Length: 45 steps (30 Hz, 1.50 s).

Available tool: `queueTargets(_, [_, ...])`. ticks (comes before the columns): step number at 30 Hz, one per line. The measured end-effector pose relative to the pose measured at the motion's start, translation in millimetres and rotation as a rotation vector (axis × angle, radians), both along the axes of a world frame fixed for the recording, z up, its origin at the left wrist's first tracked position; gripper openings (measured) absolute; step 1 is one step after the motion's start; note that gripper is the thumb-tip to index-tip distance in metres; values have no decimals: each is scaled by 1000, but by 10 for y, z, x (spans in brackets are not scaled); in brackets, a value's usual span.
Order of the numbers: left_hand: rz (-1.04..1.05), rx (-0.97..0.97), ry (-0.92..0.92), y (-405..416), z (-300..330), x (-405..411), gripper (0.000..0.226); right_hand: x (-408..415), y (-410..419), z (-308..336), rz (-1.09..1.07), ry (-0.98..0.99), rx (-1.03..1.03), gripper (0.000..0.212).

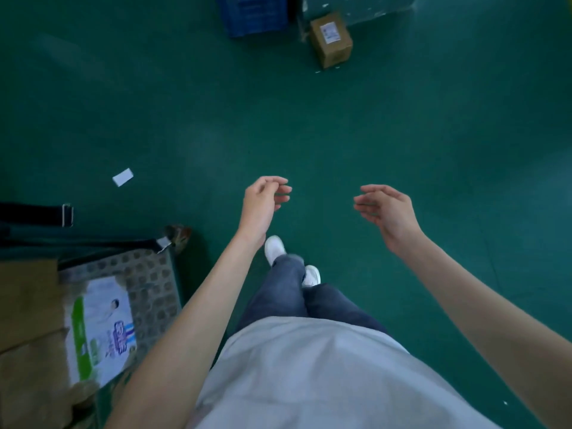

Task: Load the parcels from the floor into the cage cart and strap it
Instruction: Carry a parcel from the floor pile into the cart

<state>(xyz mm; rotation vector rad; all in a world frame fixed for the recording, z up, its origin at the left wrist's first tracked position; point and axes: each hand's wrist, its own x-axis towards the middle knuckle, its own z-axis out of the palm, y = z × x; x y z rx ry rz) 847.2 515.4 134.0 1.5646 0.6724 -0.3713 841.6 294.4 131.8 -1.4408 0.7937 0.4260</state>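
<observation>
On the green painted floor (402, 134), far side, well apart from the person: one small brown cardboard parcel with a white label (331, 39), lying just beside a dark blue plastic crate (253, 13) and a large pale box edge (356, 7); seemingly the next item to fetch. At lower left: the cage cart with perforated metal deck (148, 283), already bearing plain brown cardboard cartons (28, 335) and a white-and-green printed pack (99, 329), laid flat, probably to keep later layers stable. A black strap with metal buckle (62, 215) hangs unfastened at the cart's edge, left loose while loading goes on. Left hand (263, 202) and right hand (387, 209): both held forward, fingers loosely curled, empty, likely readied for a two-handed lift. A white paper scrap (123, 177) lies loose on the floor.
</observation>
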Motion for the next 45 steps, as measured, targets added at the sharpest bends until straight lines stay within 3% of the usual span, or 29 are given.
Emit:
queueTargets(14, [-127, 18, 79, -305, -413, 2649, 28, 2296, -297, -253, -198, -5, 4, 20])
queueTargets(24, [-108, -50, 106, -760, -673, 4234, 24, 3998, -628, -428, -207, 10, -20, 22])
queueTargets(28, [-159, 38, 109, -929, -963, 4920, 25, 4769, -884, -714, -131, 31, -19, 22])
queueTargets(32, [-263, 104, 240, -1086, -1266, 5672, 25, 5585, -1174, -1044, -7, 99, -67, 23])
queueTargets(40, [-128, 102, 378, -1278, -1933, 6855, 15, 6871, -1581, -1805, 174, 182, -196, 24])
queueTargets(45, [-145, 127, 388, -1334, -2775, 7366, 34, 7568, -1628, -2622, 213, 149, -238, 13])
